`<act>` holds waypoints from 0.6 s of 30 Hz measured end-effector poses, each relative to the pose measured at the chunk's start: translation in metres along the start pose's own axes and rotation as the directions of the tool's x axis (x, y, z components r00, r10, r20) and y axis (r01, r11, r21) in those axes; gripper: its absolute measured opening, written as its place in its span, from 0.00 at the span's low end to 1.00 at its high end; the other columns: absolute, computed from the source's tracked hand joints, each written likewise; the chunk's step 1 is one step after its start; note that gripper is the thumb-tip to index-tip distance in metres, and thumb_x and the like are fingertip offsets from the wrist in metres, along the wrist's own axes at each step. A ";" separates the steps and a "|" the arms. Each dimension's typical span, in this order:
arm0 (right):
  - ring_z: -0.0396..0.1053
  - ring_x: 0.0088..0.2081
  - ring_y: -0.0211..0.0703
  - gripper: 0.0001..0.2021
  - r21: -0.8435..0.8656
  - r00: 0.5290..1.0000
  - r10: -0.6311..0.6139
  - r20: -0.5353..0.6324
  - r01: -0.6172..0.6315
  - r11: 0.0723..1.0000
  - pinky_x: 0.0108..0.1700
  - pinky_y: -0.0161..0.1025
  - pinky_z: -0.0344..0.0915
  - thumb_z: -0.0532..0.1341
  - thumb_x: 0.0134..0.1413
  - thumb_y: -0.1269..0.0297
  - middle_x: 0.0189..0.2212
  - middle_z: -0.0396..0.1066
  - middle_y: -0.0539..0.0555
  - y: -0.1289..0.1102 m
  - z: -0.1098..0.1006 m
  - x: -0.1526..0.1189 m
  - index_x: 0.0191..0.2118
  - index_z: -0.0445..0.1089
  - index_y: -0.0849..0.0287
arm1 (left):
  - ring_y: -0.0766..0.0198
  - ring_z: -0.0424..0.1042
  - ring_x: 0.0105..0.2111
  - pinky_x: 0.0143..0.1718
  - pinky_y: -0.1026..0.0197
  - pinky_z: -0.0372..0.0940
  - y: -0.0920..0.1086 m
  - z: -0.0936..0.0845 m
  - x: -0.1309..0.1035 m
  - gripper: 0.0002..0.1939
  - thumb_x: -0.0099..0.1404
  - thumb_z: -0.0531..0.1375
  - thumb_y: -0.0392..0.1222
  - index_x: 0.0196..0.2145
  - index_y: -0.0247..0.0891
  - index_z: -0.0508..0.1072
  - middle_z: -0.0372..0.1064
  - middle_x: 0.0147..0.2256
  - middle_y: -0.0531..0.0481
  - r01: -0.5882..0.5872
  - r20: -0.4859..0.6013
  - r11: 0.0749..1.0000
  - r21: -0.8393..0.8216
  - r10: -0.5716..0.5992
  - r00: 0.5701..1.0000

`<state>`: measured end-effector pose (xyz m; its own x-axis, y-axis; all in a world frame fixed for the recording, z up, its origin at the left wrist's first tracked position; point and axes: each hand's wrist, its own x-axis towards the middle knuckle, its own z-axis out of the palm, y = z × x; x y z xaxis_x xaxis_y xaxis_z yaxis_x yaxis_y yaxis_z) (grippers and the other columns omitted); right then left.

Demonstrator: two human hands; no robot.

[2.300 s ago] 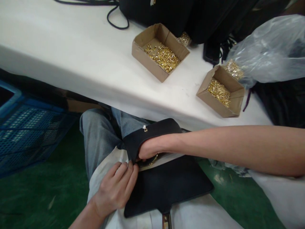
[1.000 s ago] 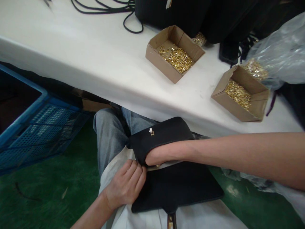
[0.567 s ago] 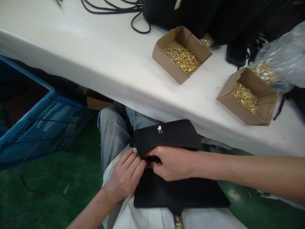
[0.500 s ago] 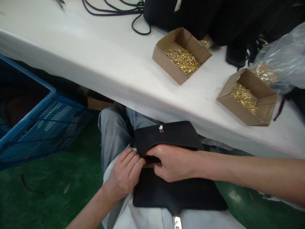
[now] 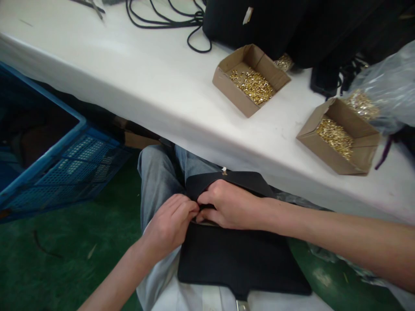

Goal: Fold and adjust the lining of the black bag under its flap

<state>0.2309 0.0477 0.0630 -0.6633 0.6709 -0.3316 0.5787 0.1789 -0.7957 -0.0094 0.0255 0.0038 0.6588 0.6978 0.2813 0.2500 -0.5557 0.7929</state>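
A black bag [image 5: 240, 259] lies across my lap, its upper flap raised and a small gold fitting [image 5: 224, 171] with a white scrap at the flap's top edge. My left hand [image 5: 170, 222] has its fingers closed on the left edge of the bag's opening. Reaching into the opening from the right, my right hand [image 5: 227, 206] bends its thumb and fingers toward that same left corner, close to my left fingertips. Whatever small thing lies between the right fingertips is too hidden to make out.
Two cardboard boxes [image 5: 231, 97] [image 5: 327, 149] of small gold pieces stand on the white table [image 5: 136, 82]. Behind them are black bags [image 5: 253, 30], black cord [image 5: 162, 23] and clear plastic [image 5: 389, 86]. A blue crate [image 5: 74, 168] stands at the left on the green floor.
My right hand has shifted left, closer to my left hand, at the corner of the opening. The flap has tipped back, and the view has moved slightly.
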 end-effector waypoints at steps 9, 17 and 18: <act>0.76 0.38 0.47 0.08 -0.127 0.997 0.073 0.022 -0.070 0.989 0.40 0.39 0.62 0.71 0.67 0.76 0.33 0.78 0.54 -0.013 -0.008 0.002 0.35 0.76 0.60 | 0.67 0.77 0.42 0.46 0.66 0.73 -0.001 -0.011 0.005 0.13 0.80 0.53 0.25 0.50 0.37 0.74 0.77 0.42 0.49 0.042 -0.029 0.989 -0.142 -0.047 0.998; 0.71 0.34 0.50 0.02 -0.566 0.984 -0.175 -0.026 0.130 0.814 0.35 0.48 0.59 0.68 0.70 0.70 0.37 0.75 0.55 -0.012 0.017 -0.001 0.43 0.75 0.61 | 0.69 0.79 0.38 0.42 0.67 0.72 0.004 -0.005 -0.010 0.07 0.84 0.59 0.39 0.49 0.42 0.78 0.78 0.38 0.55 0.391 -0.088 0.834 -0.388 -0.456 0.886; 0.70 0.34 0.50 0.02 -0.595 0.976 -0.218 -0.015 0.167 0.786 0.35 0.48 0.59 0.68 0.70 0.71 0.36 0.74 0.54 -0.010 0.019 -0.001 0.43 0.74 0.60 | 0.67 0.79 0.39 0.44 0.66 0.72 0.003 -0.004 -0.014 0.07 0.84 0.59 0.41 0.50 0.42 0.79 0.79 0.39 0.54 0.432 -0.089 0.806 -0.404 -0.505 0.859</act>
<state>0.2173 0.0314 0.0617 -0.7663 0.6265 -0.1423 0.6268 0.6805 -0.3796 -0.0204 0.0158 0.0043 0.3767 0.9197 -0.1107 0.1993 0.0362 0.9793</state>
